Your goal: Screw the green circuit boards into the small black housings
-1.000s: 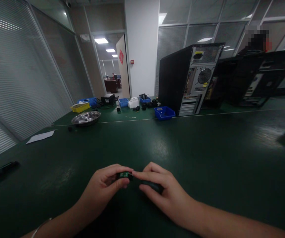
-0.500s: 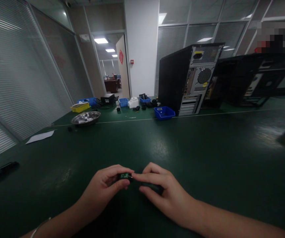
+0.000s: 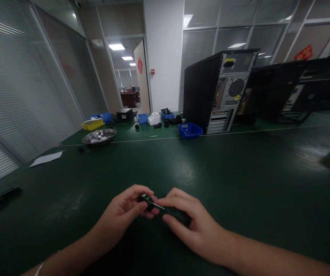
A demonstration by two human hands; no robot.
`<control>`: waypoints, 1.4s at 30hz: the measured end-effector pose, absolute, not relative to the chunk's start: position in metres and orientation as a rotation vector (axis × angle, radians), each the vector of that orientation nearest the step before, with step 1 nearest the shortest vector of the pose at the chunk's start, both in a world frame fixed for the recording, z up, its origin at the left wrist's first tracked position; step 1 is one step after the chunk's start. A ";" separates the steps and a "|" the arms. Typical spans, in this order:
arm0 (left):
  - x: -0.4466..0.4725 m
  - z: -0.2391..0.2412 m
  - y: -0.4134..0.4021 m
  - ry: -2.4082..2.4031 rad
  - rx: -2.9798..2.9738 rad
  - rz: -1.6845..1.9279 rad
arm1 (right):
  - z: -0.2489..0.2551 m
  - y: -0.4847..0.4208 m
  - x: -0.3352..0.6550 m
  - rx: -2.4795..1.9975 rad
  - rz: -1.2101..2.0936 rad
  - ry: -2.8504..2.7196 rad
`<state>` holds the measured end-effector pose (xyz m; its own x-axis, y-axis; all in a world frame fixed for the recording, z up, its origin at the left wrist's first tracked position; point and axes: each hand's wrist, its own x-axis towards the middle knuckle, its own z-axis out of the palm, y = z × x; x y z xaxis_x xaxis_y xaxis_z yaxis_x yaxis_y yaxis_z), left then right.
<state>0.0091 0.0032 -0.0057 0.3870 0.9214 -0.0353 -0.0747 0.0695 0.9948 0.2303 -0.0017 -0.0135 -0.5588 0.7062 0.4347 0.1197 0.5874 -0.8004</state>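
Observation:
Between the fingers and thumb of my left hand is a small dark part with a green circuit board; the fingers cover much of it. My right hand is wrapped round the dark handle of a screwdriver. Its thin metal shaft points left and reaches the held part, beside my left fingertips. Whether the tip sits in a screw or a gap cannot be made out. Both hands are just above the green table, near its front.
A dark object and a white sheet lie at left. Farther back are a metal bowl, a yellow tray, a blue bin and a white device. A black computer tower stands at back right.
My left hand has turned the small part, so less of its green board shows. The screwdriver's shaft is now in plain sight. At far right, the person behind the computers has shifted.

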 end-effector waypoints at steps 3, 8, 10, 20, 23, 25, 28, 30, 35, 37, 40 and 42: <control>0.009 -0.005 0.002 0.855 1.231 0.962 | -0.014 -0.002 0.230 -0.641 0.947 -2.073; 0.005 -0.010 0.004 0.974 1.280 0.955 | -0.012 -0.002 0.231 -0.648 0.987 -2.141; 0.004 -0.012 0.004 0.984 1.216 0.966 | -0.012 -0.002 0.231 -0.653 0.996 -2.156; 0.003 -0.012 0.006 1.045 1.266 0.891 | -0.014 0.000 0.231 -0.719 0.940 -2.030; 0.006 -0.012 0.006 1.008 1.302 0.894 | -0.014 0.001 0.231 -0.748 0.920 -2.007; 0.007 -0.010 0.005 0.996 1.355 0.861 | -0.013 0.002 0.230 -0.770 0.908 -1.995; 0.006 -0.007 0.004 1.017 1.432 0.815 | -0.014 0.004 0.230 -0.800 0.914 -1.991; 0.006 -0.006 0.004 1.022 1.448 0.812 | -0.016 0.004 0.230 -0.809 0.926 -1.994; 0.006 -0.008 0.006 0.990 1.430 0.833 | -0.017 0.005 0.230 -0.802 0.927 -1.990; 0.006 -0.008 0.006 1.018 1.431 0.838 | -0.016 0.005 0.230 -0.795 0.928 -1.983; 0.006 -0.006 0.004 1.068 1.453 0.866 | -0.015 0.005 0.231 -0.784 0.932 -1.989; 0.006 -0.004 0.003 1.104 1.471 0.877 | -0.014 0.005 0.231 -0.783 0.933 -1.989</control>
